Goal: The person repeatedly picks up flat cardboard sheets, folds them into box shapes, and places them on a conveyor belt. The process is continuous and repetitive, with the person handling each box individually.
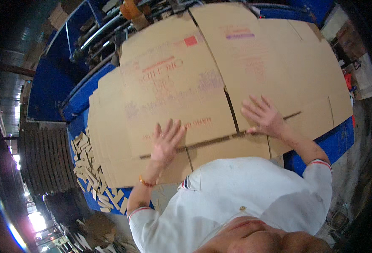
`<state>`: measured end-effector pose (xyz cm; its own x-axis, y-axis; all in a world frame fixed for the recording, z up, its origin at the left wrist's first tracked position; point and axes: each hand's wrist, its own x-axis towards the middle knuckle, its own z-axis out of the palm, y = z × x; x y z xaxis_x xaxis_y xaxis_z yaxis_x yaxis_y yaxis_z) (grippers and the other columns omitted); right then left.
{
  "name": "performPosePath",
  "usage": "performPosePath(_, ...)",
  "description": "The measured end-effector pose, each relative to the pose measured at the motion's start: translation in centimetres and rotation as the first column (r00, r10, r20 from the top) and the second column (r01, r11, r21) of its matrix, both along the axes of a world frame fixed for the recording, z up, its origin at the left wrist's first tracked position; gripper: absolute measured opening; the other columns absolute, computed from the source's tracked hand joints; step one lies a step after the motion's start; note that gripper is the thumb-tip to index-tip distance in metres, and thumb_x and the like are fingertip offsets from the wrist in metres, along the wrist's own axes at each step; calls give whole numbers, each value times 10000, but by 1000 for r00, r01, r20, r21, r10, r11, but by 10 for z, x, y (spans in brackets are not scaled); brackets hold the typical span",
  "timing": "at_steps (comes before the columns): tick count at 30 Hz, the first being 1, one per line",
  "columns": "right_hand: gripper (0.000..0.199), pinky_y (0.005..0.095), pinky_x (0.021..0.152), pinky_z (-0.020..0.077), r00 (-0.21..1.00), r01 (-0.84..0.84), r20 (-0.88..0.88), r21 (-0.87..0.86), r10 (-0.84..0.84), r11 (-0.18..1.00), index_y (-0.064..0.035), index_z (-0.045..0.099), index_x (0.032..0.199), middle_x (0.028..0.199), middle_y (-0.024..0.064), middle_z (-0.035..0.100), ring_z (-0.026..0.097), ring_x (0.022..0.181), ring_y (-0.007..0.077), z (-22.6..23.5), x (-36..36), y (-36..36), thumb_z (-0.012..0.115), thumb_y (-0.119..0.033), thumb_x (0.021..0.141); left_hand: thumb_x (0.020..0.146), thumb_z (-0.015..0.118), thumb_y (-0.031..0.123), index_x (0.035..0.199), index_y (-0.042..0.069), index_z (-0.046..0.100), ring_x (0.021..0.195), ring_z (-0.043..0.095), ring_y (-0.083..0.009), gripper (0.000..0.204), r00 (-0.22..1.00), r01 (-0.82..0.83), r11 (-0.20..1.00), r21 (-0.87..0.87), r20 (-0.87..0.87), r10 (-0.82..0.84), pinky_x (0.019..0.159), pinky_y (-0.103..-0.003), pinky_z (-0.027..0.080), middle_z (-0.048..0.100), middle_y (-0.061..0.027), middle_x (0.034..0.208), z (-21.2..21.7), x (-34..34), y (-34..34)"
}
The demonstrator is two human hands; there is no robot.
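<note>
A large flat cardboard box blank (186, 97) lies spread before me, brown with faded red and purple print and dark slots cut between its panels. My left hand (165, 143) is on or just over its near left part, palm down, fingers spread and pointing away from me. To the right of the middle slot, my right hand (265, 116) is over the near part of the blank, its fingers also apart. Neither hand grips anything. Whether the palms press on the cardboard or hover slightly above it, I cannot tell.
Blue machine framing (51, 88) with metal rollers (99, 44) stands behind the blank. Small cardboard offcuts (95, 177) are heaped on the blue surface at the left. Farther left is a tall stack of cardboard sheets (47, 158). The blank's near edge lies close to my body.
</note>
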<state>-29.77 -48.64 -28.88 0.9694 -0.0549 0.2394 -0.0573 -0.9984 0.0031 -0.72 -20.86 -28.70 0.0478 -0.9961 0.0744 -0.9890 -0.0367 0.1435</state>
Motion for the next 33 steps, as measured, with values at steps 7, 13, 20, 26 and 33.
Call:
performPosePath(7, 672, 527, 1017, 359, 985, 38, 170, -50, -29, 998, -123, 525, 1290, 1381, 84, 472, 431, 1274, 310, -10, 69, -66, 610, -548, 777, 674, 584, -50, 1343, 160, 489, 1313, 409, -244, 708, 993, 7, 988, -153, 118, 12, 1085, -482, 298, 468, -60, 1398, 8, 58, -74)
performPosePath(13, 691, 494, 1003, 371, 974, 57, 225, -113, -30, 992, -126, 486, 1333, 1396, 89, 457, 440, 1269, 298, -17, 77, -74, 604, -535, 788, 699, 598, -4, 1307, 152, 508, 1259, 460, -236, 634, 990, -46, 961, -273, 118, 81, 1072, -463, 327, 514, -56, 1342, -4, 71, -71)
performPosePath(20, 637, 457, 1020, 365, 942, 214, 296, -177, -155, 961, -119, 448, 1372, 1404, 81, 451, 432, 1277, 312, -33, 60, -64, 325, -567, 936, 625, 614, -25, 1232, 142, 567, 1173, 532, -229, 632, 989, -128, 877, -463, 3, 146, 985, -402, 448, 569, -48, 1263, -21, 58, -59)
performPosePath(26, 629, 432, 1027, 378, 929, 145, 365, -219, -57, 965, -106, 467, 1356, 1383, 80, 475, 446, 1267, 312, -34, 102, -114, 282, -553, 954, 620, 616, 4, 1194, 167, 592, 1131, 558, -230, 597, 986, -160, 837, -524, -41, 162, 908, -369, 497, 585, -39, 1224, -34, 92, -103)
performPosePath(33, 585, 421, 1022, 375, 944, 83, 330, -160, -26, 984, -88, 450, 1365, 1390, 95, 463, 428, 1278, 323, -36, 105, -119, 336, -497, 964, 657, 619, 29, 1176, 177, 569, 1158, 533, -219, 542, 967, -146, 868, -474, 119, 227, 1003, -436, 400, 576, -21, 1211, -29, 99, -108)
